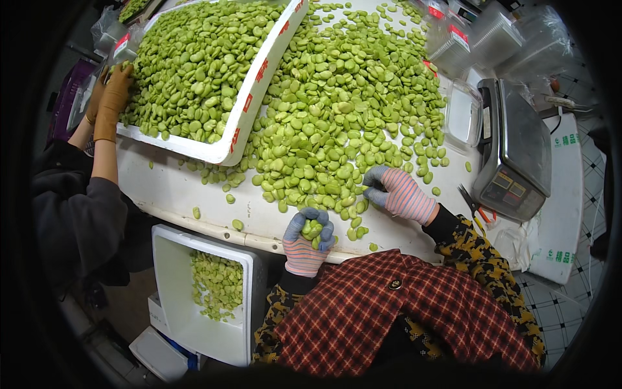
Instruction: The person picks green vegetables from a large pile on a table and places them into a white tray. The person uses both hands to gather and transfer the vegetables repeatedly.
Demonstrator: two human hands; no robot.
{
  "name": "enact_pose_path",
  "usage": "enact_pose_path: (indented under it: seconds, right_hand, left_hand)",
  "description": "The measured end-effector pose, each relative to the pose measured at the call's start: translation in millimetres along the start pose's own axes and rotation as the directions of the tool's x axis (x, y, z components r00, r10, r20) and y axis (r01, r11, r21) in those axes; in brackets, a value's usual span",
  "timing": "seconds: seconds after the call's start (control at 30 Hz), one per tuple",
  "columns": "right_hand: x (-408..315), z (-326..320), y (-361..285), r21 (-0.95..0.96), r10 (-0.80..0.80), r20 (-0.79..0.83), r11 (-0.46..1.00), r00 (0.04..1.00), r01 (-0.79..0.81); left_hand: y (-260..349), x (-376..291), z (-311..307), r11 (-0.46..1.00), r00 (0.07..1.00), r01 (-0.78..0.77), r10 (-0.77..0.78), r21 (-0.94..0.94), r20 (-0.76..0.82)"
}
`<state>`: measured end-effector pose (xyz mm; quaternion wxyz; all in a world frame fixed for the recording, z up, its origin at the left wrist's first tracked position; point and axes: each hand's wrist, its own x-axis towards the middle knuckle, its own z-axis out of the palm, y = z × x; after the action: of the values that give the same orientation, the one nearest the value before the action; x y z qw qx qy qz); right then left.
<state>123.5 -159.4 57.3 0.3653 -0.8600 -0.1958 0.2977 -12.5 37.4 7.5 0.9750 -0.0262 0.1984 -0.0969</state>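
Shelled green broad beans are heaped over the white table before me. My left hand, in a striped knitted glove with grey-blue fingers, is cupped palm up round several beans at the table's front edge. Gloved the same way, my right hand is at the near right side of the heap, thumb and forefinger pinched on a small green thing, seemingly a bean. A white foam box full of beans stands on the table at the upper left.
A co-worker's brown-gloved hands are at the foam box's left side. A weighing scale, scissors, a clear plastic tray and stacked plastic containers lie to the right. Below the table edge, another foam box holds some beans.
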Motion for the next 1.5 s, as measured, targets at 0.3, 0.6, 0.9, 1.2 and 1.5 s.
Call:
enact_pose_path:
  seconds: [0.3, 0.6, 0.9, 1.2, 1.5]
  right_hand:
    - [10.4, 9.9, -71.1, 0.523, 0.054, 0.063, 0.848, 0.997, -0.079]
    - [23.3, 19.4, -48.1, -0.134, -0.534, 0.006, 0.837, 0.845, 0.53]
    - [37.2, -29.3, 35.2, -0.514, -0.083, -0.25, 0.856, 0.965, -0.059]
    - [17.4, -43.1, 28.4, 0.896, 0.416, -0.16, 0.442, 0.895, -0.045]
    - [-4.6, -30.9, 19.7, 0.69, 0.337, -0.257, 0.72, 0.906, -0.072]
  left_hand:
    - [-6.2, 17.0, -5.5, 0.985, 0.976, 0.047, -0.011, 0.163, -0.216]
    - [1.9, 1.5, -10.1, 0.989, 0.998, 0.05, -0.056, 0.14, 0.037]
    - [-10.2, 18.2, 2.6, 0.939, 0.984, 0.153, -0.117, 0.307, -0.133]
    - [-22.2, 29.3, 10.7, 0.89, 0.975, 0.219, -0.187, 0.4, -0.119]
    - [-20.9, 24.6, 13.8, 0.872, 0.967, 0.236, -0.17, 0.428, -0.188]
